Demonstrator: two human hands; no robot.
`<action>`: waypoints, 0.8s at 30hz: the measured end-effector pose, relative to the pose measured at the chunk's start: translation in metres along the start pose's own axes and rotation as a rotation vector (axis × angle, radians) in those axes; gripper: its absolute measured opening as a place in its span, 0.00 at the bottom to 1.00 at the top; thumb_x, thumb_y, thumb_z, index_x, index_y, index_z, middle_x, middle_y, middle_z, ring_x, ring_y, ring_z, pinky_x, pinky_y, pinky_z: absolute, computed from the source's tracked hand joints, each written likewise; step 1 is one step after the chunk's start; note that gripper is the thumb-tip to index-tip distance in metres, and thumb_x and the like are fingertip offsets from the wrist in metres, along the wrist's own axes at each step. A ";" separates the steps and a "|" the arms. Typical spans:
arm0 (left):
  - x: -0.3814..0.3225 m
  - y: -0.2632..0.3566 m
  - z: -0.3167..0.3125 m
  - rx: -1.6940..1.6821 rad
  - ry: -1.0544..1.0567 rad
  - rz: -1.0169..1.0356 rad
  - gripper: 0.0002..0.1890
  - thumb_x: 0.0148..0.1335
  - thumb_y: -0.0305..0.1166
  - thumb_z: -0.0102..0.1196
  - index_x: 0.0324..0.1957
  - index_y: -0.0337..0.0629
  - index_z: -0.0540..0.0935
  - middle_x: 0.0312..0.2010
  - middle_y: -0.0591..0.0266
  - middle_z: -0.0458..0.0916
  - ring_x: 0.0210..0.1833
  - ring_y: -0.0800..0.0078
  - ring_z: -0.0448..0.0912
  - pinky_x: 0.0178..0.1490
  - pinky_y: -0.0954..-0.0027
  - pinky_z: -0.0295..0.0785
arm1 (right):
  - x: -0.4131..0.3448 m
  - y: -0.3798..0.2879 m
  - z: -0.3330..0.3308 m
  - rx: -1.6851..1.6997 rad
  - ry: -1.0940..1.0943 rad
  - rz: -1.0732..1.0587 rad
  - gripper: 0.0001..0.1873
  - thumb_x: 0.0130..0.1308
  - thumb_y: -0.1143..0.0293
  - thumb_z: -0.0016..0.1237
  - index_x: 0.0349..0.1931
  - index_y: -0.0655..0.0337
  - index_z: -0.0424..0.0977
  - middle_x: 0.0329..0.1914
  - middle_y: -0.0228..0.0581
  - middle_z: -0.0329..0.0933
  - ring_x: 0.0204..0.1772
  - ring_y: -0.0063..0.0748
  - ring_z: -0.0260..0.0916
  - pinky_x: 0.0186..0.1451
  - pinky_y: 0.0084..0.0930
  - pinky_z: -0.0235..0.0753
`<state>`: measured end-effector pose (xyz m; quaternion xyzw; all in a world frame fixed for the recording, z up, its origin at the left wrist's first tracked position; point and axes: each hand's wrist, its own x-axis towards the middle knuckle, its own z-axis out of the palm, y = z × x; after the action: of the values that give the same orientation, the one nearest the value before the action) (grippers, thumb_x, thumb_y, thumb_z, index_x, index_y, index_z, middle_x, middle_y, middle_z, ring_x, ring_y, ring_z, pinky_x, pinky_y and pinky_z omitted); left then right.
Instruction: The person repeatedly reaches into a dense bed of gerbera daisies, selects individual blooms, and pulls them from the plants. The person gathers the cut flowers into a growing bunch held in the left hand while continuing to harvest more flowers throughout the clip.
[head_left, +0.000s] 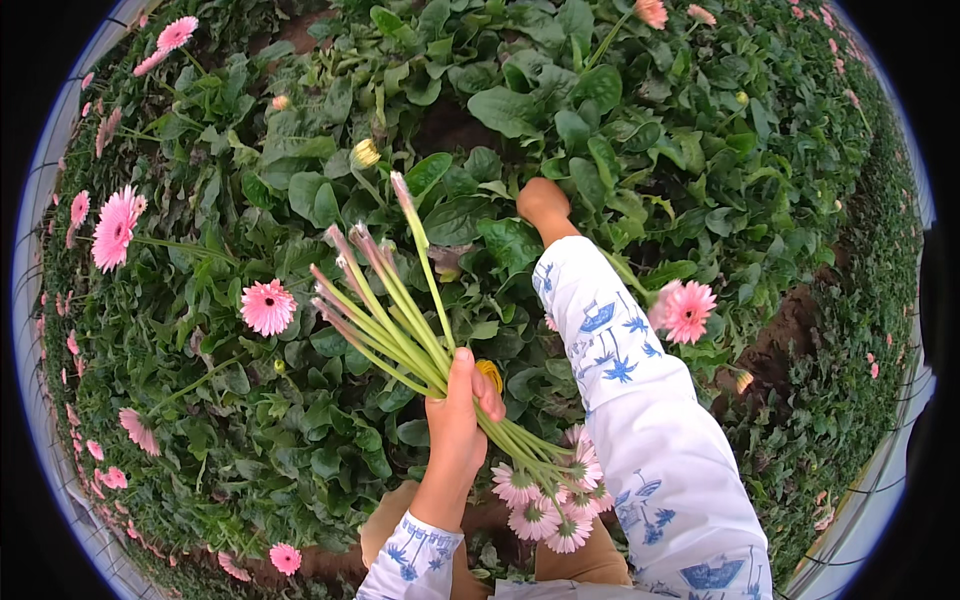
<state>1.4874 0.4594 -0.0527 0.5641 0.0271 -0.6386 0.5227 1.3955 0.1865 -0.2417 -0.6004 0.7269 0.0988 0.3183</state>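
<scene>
My left hand (461, 420) is closed around a bunch of cut gerbera stems (409, 330). Their pale, fuzzy pinkish ends fan out up and to the left, one longer than the others. Below the fist, several pale pink gerbera heads (544, 506) hang down, turned mostly away from me. A bundle of yellow bands (490, 373) shows by my left fingers. Stretched forward, my right hand (544, 201) is down among the gerbera leaves with curled fingers; its fingertips are hidden. A green stem (626, 274) emerges beside the right sleeve and leads to a pink gerbera (688, 311).
Dense gerbera foliage (510, 112) surrounds both hands. Open pink gerberas (268, 307) stand at the left, and a yellowish bud (365, 154) rises ahead. Bare soil (787, 330) shows in a furrow at the right. My knees (386, 517) are at the bottom.
</scene>
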 end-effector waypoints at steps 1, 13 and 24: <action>0.000 -0.001 0.004 -0.004 -0.010 -0.002 0.22 0.68 0.48 0.44 0.20 0.47 0.63 0.11 0.67 0.61 0.15 0.75 0.61 0.21 0.73 0.59 | 0.004 0.011 0.000 0.041 0.052 -0.061 0.14 0.59 0.68 0.44 0.41 0.64 0.78 0.51 0.55 0.75 0.52 0.56 0.73 0.50 0.41 0.74; 0.002 0.001 0.009 -0.094 -0.034 0.046 0.21 0.66 0.46 0.51 0.20 0.47 0.64 0.12 0.68 0.62 0.15 0.76 0.63 0.20 0.73 0.60 | -0.118 0.001 -0.116 1.335 -0.550 -0.190 0.05 0.70 0.71 0.35 0.38 0.61 0.64 0.17 0.23 0.52 0.16 0.15 0.44 0.15 0.14 0.43; -0.006 0.001 0.001 -0.045 0.036 0.081 0.23 0.65 0.50 0.50 0.20 0.48 0.64 0.12 0.68 0.62 0.16 0.75 0.63 0.22 0.71 0.60 | -0.168 0.036 -0.067 0.953 -0.630 -0.242 0.16 0.65 0.76 0.40 0.53 0.62 0.65 0.41 0.37 0.76 0.47 0.29 0.73 0.55 0.27 0.71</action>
<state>1.4864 0.4624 -0.0477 0.5643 0.0281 -0.6059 0.5601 1.3517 0.2970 -0.1003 -0.4112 0.4877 -0.1025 0.7632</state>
